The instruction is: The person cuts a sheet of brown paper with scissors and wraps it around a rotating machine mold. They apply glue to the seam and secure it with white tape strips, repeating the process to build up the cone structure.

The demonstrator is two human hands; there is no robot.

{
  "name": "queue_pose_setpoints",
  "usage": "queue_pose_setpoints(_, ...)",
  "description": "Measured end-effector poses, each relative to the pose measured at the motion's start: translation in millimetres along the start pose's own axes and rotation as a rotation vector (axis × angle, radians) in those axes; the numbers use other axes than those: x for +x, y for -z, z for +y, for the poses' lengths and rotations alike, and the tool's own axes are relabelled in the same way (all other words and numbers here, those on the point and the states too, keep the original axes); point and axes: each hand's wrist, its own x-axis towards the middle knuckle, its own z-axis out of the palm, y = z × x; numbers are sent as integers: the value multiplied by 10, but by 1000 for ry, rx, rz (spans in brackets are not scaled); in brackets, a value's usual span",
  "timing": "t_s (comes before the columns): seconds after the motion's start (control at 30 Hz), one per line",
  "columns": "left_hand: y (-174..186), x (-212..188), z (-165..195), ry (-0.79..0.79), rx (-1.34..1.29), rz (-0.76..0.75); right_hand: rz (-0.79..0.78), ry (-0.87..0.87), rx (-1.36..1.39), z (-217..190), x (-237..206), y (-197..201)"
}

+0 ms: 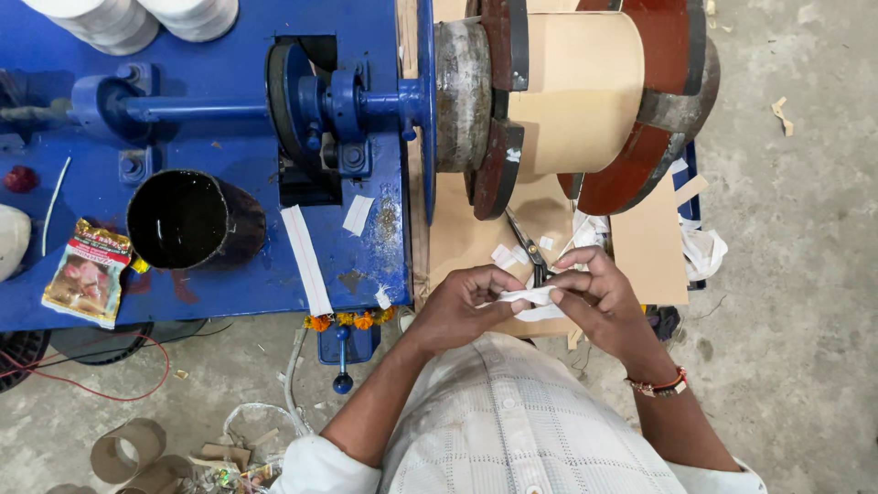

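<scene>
Both hands, left hand (pixel 468 306) and right hand (pixel 593 295), pinch a white tape strip (pixel 535 295) taut above the cardboard (pixel 466 240) by the scissors (pixel 529 245), apparently readying it for sticking, which needs careful alignment.

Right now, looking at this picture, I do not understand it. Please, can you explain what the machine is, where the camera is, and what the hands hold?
The camera sits on the person's head and looks straight down. The left hand and right hand together hold a white strip, probably tape. Beside the right hand lie scissors on brown cardboard. Above them a blue machine has a shaft carrying a large beige roll between dark red discs. On the blue surface stand a black cup, a torn packet and another white strip.
</scene>
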Motion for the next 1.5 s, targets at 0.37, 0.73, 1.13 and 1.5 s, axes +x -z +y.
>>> queue_pose_setpoints(0.37,73,-145,390,157,-113,-82,-8,-45,104,-263,-16,187)
queue_pose_setpoints(0.73,275,-20,1318,60,722,3,-194,-220,-425,-1099,171,1099)
queue_pose_setpoints(1.13,-36,697,1111,-355,-147,706,133,297,207,-836,966,1736)
queue_pose_setpoints(1.5,-71,956,1056,-424,-517,695,548,398,575,-639,1362,1291)
